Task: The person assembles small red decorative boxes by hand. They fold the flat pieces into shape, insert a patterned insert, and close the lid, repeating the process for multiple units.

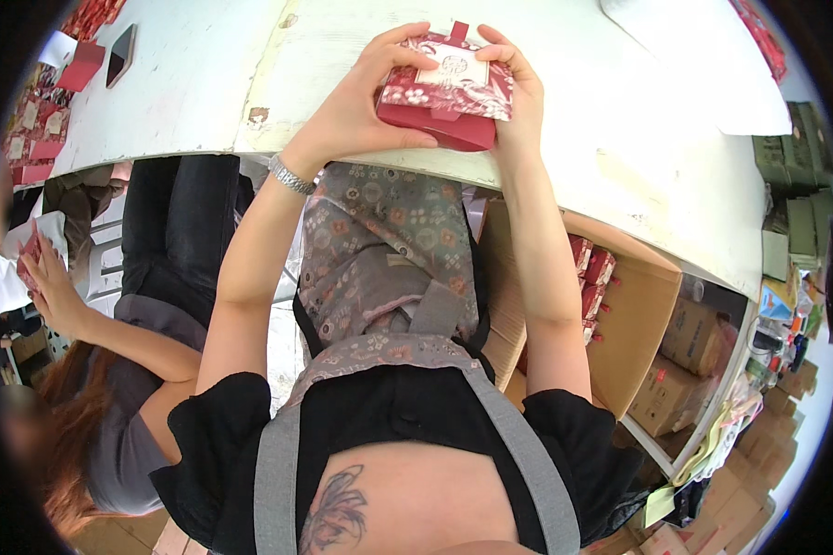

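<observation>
While red floral box [446, 91] sits between, left grip [356, 97] clasps its left end, right grip [526, 100] its right.

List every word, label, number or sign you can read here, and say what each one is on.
No text is clear enough to quote.
Red floral box: its pale label carries a round emblem and tiny marks, too small to read.
Brown cartons at right: printing too small and blurred.
Red boxes at far left: pale labels, too small to read.

Phone [120, 56] on table [190, 88] (left of box [447, 91])
</observation>
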A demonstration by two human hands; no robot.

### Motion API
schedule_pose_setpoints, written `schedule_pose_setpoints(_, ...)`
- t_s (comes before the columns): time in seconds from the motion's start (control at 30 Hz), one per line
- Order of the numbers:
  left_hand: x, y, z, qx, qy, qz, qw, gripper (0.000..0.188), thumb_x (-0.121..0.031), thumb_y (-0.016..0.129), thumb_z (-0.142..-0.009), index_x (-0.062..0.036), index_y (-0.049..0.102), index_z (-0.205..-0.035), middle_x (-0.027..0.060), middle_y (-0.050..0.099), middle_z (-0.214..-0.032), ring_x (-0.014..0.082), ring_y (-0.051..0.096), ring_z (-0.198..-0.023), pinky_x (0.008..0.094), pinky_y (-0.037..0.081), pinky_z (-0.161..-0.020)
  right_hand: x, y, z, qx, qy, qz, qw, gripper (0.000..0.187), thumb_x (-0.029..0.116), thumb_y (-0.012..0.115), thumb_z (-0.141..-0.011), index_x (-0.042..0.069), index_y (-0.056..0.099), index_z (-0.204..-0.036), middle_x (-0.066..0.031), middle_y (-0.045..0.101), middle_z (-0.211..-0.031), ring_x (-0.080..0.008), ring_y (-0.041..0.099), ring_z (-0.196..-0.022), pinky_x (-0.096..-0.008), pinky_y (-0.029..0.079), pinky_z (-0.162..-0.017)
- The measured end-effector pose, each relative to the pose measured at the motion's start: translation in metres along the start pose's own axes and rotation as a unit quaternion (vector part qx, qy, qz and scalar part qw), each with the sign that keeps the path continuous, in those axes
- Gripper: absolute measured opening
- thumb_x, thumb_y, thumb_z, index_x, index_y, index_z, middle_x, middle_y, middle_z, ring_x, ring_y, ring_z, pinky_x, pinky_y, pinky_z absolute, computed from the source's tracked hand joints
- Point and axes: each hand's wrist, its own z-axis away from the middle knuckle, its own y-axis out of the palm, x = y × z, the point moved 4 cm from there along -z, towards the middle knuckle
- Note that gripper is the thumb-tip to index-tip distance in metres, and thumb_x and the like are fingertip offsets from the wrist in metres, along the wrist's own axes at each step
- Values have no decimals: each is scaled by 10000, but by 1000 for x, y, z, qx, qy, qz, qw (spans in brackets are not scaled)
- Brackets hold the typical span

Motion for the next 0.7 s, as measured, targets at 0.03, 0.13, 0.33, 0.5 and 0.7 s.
schedule_pose_setpoints(0.03, 4, -2, 3, -4, -21, 45, 999, 706, -179, 923, -613, -132, 565, -1220, 111, 371, -1492, 261, 429, -1337, 370, 440, -1044, 3, 2, 2, 38, -29, 50, 998, 136, 21, 538, -914, 65, 654, -971, -150, 446, -1421, -248, 496, -1246, -363, 447, -1013)
schedule_pose_setpoints(0.13, 9, -5, 10, -16, -65, 136, 988, 661, -143, 911, -626, -122, 576, -1195, 87, 427, -1433, 213, 489, -1264, 347, 444, -1033, 21, 7, 18, 144, -106, 187, 966, 207, 133, 618, -869, 97, 636, -1072, -159, 329, -1497, -300, 404, -1347, -408, 391, -1078)
schedule_pose_setpoints(0.33, 5, -1, 6, -7, -57, 82, 995, 672, -221, 915, -626, -130, 569, -1195, 112, 395, -1431, 260, 455, -1291, 373, 421, -1052, 31, 6, 38, 169, -125, 302, 930, 893, 396, 954, -540, 166, 540, -1298, -235, 150, -1553, -385, 337, -1390, -450, 383, -1098)
schedule_pose_setpoints(0.5, 3, 4, 13, -29, -58, 59, 996, 770, -278, 932, -579, -142, 554, -1236, 141, 341, -1462, 297, 412, -1327, 399, 400, -1068, 34, 6, 36, 154, -139, 279, 937, 809, 260, 956, -540, 158, 561, -1239, -224, 239, -1491, -361, 400, -1340, -431, 442, -1048)
schedule_pose_setpoints(0.7, -6, 5, 7, -30, -41, 122, 991, 807, -281, 927, -563, -143, 546, -1261, 132, 338, -1454, 295, 423, -1313, 390, 406, -1053, 38, 3, 39, 167, -166, 285, 929, 728, 214, 951, -529, 162, 599, -1165, -192, 296, -1446, -352, 414, -1323, -454, 433, -1043)
